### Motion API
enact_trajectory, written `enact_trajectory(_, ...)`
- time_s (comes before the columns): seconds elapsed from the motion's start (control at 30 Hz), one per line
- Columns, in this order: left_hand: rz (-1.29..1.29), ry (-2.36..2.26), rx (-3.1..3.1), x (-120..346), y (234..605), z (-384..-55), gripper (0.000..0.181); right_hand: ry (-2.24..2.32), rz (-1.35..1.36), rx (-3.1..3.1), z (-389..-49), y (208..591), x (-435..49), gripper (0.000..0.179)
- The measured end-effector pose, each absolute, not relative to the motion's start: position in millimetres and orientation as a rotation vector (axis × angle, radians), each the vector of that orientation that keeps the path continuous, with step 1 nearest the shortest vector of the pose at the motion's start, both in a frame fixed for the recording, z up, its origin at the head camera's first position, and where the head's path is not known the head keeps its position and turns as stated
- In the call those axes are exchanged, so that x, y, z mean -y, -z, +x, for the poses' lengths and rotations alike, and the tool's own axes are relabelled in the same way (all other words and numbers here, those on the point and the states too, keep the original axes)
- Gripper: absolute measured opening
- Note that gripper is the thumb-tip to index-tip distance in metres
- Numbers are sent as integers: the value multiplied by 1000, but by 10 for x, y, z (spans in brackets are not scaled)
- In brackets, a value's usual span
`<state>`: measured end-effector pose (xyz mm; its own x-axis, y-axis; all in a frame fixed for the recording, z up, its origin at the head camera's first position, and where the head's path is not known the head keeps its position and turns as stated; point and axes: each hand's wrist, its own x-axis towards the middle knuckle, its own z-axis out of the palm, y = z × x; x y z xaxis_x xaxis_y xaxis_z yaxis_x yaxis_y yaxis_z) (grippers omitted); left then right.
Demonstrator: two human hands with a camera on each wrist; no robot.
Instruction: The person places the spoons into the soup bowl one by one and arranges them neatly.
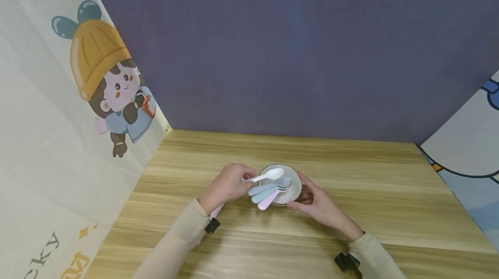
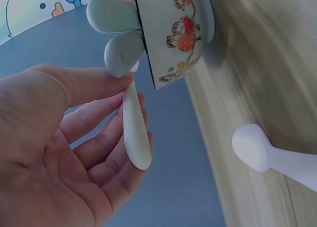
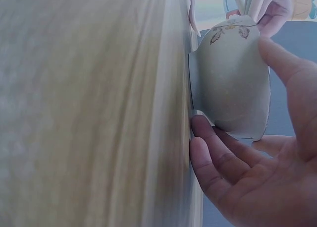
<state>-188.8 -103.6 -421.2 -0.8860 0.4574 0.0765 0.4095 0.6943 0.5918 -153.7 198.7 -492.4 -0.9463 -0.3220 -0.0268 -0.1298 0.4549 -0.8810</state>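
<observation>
Between its thumb and fingers my left hand (image 1: 231,183) pinches the handle of a white spoon (image 2: 135,128), whose oval end lies over the bowl in the head view. The bowl (image 3: 230,83) is small, white and dark-rimmed, with fruit and leaf decoration outside. My right hand (image 1: 320,206) holds its right side, thumb near the rim and fingers low by the base. Leaning in the bowl, handles over the left rim, are a pale blue spoon (image 1: 258,189), a mint spoon (image 1: 262,196) and a pink spoon (image 1: 268,201).
A pale pink spoon (image 2: 252,146) lies on the wooden table (image 1: 280,244), partly hidden under the left forearm in the head view. A dark blue partition (image 1: 288,53) rises behind the table. Printed cloth (image 1: 50,131) hangs at the left, and another stands at the right.
</observation>
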Motion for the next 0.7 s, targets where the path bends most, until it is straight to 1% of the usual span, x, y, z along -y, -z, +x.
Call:
enact_trajectory(0.2,716,-923,-2802,988,4213,-1906,20,1514,-410,-2504,-1536,4940,-1984,108)
enact_trajectory(0.7,725,-880,-2776,829,4204,-1939,28,1501,-409,-2507,-1530,4912,-1977,108)
